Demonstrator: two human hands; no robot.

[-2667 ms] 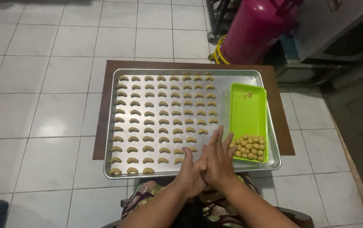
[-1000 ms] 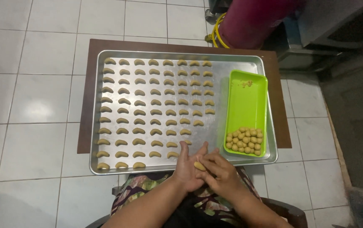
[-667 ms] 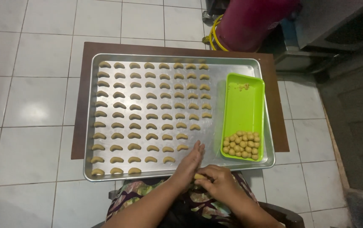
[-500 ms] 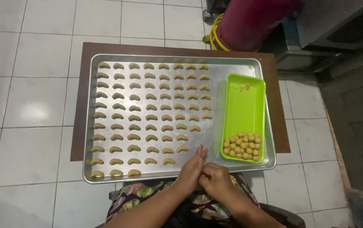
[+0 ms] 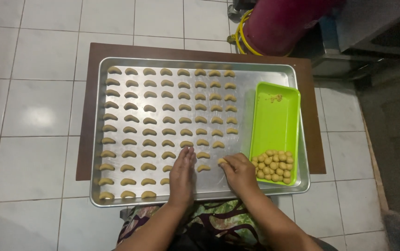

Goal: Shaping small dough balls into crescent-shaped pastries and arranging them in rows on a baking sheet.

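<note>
Right hand (image 5: 240,172) pinches a soft crescent dough piece (image 5: 221,161) on the shiny metal tray (image 5: 256,74); left hand (image 5: 182,174), fingers pressed together, lies flat at its nine o'clock

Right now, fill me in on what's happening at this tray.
A person sits over a metal baking tray on a small brown table. Rows of crescent-shaped dough pieces cover most of it. The right hand pinches one dough piece at the tray. The left hand lies flat alongside. A green tray holds dough balls at its near end.
</note>
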